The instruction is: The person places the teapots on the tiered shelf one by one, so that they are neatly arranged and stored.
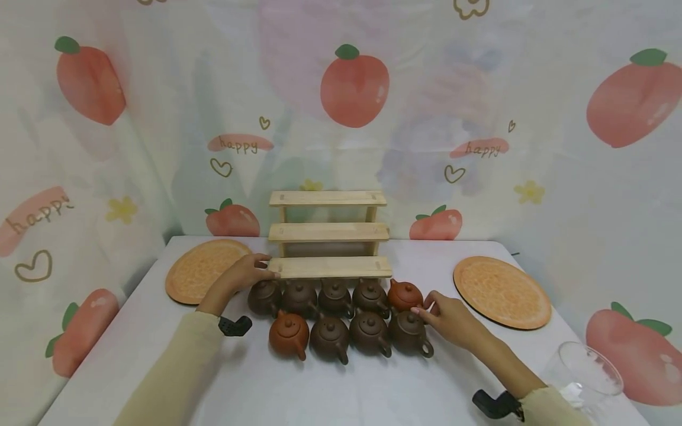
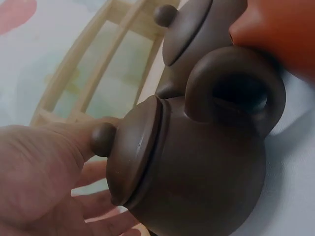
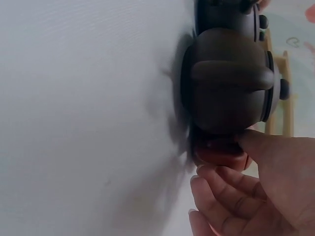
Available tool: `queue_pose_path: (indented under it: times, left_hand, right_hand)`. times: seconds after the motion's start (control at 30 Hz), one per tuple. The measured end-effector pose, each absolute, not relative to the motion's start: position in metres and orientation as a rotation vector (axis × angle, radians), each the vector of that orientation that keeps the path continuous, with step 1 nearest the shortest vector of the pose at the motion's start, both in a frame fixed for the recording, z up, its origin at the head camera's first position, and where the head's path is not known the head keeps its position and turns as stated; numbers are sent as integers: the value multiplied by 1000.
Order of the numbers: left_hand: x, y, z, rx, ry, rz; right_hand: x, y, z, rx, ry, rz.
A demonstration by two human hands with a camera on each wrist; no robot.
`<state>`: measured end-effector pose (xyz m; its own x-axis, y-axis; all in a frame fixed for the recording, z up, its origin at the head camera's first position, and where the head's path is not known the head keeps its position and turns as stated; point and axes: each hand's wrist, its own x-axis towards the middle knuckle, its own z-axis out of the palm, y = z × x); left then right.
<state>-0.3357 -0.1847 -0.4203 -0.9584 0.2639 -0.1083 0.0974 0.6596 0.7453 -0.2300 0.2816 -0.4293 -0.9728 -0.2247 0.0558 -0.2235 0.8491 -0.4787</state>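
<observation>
Two rows of small clay teapots stand in front of a wooden step shelf (image 1: 329,267). My left hand (image 1: 247,274) is at the shelf's lower left end, just above the leftmost dark brown teapot (image 1: 264,297). In the left wrist view its thumb passes behind that teapot's lid knob (image 2: 103,139), and the other fingers are spread. On the right, my right hand (image 1: 444,316) holds the reddish teapot (image 1: 404,294) of the back row between thumb and curled fingers; its handle is hidden. The thumb lies close beside the front-right dark teapot (image 3: 229,105).
Another reddish teapot (image 1: 288,336) begins the front row, followed by dark ones. Round orange-patterned mats lie at left (image 1: 199,272) and right (image 1: 501,293). A clear container (image 1: 583,376) stands near the right edge. Fruit-printed cloth (image 1: 354,154) hangs behind the table.
</observation>
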Motion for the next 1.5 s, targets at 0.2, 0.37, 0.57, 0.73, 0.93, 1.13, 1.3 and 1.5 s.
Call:
queue_pose_path:
  times: [0.2,0.37,0.57,0.73,0.93,1.13,1.3,1.5]
  left_hand:
    - [-339,-184,-418,255,2685,1146]
    - [-340,-183,-415,241,2704,1112]
    - [-340,-181,-415,221,2731,1080]
    - [-341,-182,-415,226,2727,1069]
    - [-341,-183,-417,234,2717,1075]
    - [-342,-184,-419,242,2721,1069]
    - [-342,-183,-420,240,2720,1077]
    - [-342,-183,-418,242,2706,1110]
  right_hand:
    - [-233,282,-435,-398,3066,-721]
    - [-234,282,-438,-412,3059,-685]
    - [-234,284,-442,-483,3063,-634]
    - [-233,286,-445,-494,3076,-584]
    - [-232,284,-446,-514,3047,-609]
    - [-231,287,-449,-532,3095,-590]
    - [-231,288,-452,-546,3148,-634]
    - [-231,287,-453,-503,3172,-673]
